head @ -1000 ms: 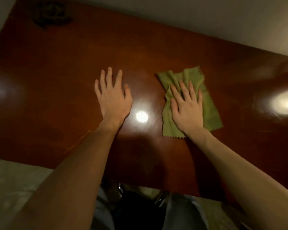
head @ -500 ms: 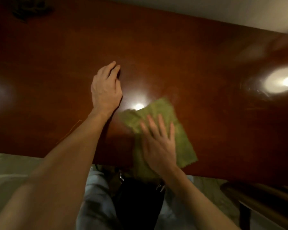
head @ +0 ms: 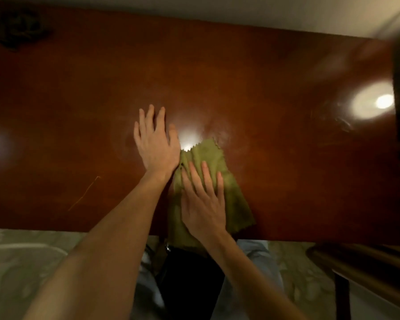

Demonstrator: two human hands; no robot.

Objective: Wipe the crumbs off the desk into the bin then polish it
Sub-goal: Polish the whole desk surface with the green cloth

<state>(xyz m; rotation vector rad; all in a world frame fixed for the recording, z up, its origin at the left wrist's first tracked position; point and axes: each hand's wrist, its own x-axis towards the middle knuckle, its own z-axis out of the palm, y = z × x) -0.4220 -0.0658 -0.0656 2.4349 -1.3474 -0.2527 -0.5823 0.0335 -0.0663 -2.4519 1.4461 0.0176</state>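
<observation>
I have the right hand (head: 202, 204) flat on the green cloth (head: 231, 190), fingers straight and slightly spread, pressing it onto the desk (head: 286, 158). The cloth sits at the near edge, just right of centre, and its near end hangs over the lip. The left hand (head: 157, 144) lies flat on bare wood just beside the cloth's far corner, fingers out, holding nothing and bracing.

I read this as the sweep step, a stroke ending at the edge with the cloth ready to tip its load off. I see no crumbs on this glossy top, and the lamp glare hides fine detail. A dark shape (head: 189, 285) sits below the edge between the knees. It could be the bin, but I cannot tell.

The next move calls for keeping the palm pressure even and carrying the cloth clear of the lip above whatever catches the crumbs. After that I lift, reset further out and take a fresh lane.
</observation>
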